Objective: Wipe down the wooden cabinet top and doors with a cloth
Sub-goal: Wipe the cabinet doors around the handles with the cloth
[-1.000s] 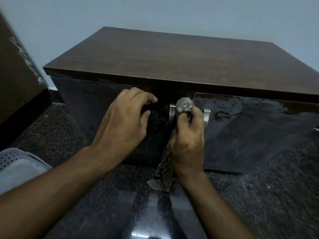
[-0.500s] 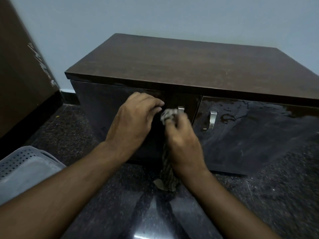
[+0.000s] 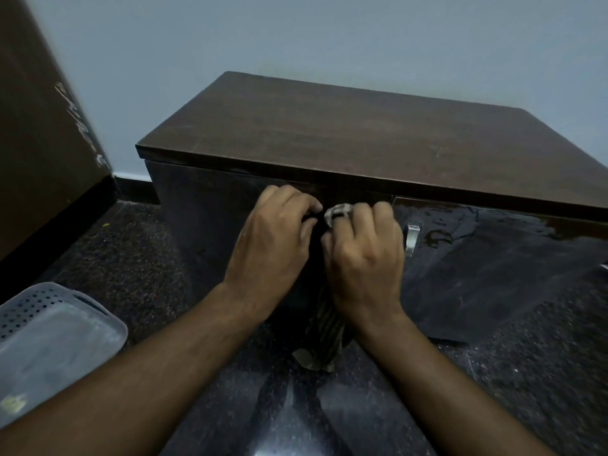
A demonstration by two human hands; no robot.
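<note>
A low dark wooden cabinet stands against the wall, with a glossy left door and right door. My right hand is closed on a striped grey cloth and presses a bunched end of it against the left door's inner edge; the rest hangs to the floor. My left hand is curled against the left door's upper inner edge, fingertips touching the wood beside the cloth. The left door's handle is hidden behind my hands. The right door's metal handle shows just right of them.
A pale perforated plastic basket sits on the floor at the lower left. A brown wooden panel rises on the left. The floor is dark polished stone. A light blue wall stands behind the cabinet.
My right hand with the cloth has shifted left from the gap between the doors onto the left door's edge, close to my left hand. The view has swung left and back.
</note>
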